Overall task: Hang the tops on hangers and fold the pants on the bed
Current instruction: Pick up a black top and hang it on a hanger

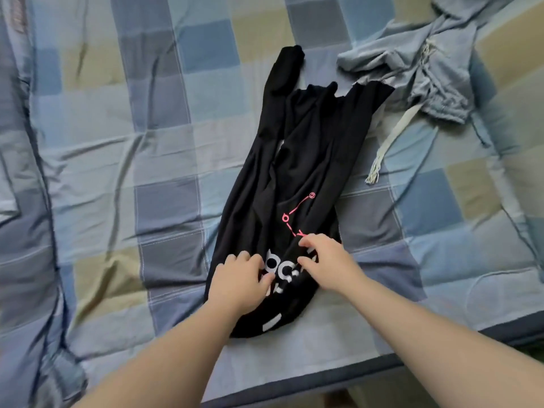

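Checked bed (117,178), rumpled black printed garment (312,136)

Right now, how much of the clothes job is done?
Nothing looks finished. In hand: the left hand and right hand grip the near end of the black printed garment, bunched lengthwise on the bed. Left to do: the grey-blue drawstring pants lie crumpled, unfolded. No hanger is in view.

White print on the black garment (309,148) reads "bc", doubtfully; my left hand (238,278), right hand (326,260) and creases hide the rest.
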Demonstrator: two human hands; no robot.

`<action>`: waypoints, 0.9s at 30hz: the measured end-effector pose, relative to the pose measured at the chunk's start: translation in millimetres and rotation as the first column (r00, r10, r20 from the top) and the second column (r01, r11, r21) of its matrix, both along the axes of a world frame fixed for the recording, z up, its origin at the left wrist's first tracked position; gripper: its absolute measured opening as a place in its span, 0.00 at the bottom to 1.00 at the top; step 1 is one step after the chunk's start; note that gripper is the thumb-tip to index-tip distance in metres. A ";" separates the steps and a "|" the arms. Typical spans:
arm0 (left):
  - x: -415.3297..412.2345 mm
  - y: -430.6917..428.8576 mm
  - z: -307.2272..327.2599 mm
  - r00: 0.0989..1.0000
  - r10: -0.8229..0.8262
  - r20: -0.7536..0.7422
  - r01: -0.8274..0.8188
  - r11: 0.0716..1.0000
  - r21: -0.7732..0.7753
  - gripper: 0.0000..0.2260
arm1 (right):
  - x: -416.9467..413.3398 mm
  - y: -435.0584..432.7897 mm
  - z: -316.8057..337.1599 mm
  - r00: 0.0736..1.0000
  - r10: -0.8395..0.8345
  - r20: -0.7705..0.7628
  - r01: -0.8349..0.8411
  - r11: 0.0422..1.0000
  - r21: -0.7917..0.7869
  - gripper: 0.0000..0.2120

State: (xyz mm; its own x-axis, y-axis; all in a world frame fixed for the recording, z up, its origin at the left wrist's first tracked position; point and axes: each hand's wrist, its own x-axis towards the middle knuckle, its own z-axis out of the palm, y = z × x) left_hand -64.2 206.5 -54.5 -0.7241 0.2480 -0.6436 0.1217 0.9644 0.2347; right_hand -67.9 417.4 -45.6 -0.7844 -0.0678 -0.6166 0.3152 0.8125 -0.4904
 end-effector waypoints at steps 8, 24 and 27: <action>-198.0 97.1 -65.1 0.898 0.061 -0.435 0.076 0.954 0.290 0.25 | -186.6 65.9 -46.1 0.854 0.015 -0.520 0.125 0.964 0.234 0.27; -320.3 151.8 -132.7 0.818 0.564 -0.107 -0.419 0.714 0.561 0.08 | -294.7 100.5 -117.0 0.880 -0.092 -0.467 0.273 0.901 0.338 0.13; -276.5 131.7 -107.1 0.757 0.646 0.099 -0.557 0.558 0.616 0.10 | -259.5 104.9 -85.6 0.894 -0.206 -0.398 0.280 0.950 0.137 0.10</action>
State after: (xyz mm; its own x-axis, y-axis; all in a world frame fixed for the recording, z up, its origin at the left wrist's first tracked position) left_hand -340.7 338.2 -161.7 -0.9066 0.0056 -0.4220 -0.3642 0.4945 0.7892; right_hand -327.4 522.3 -131.2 -0.9359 0.2412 -0.2565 0.3376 0.8218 -0.4589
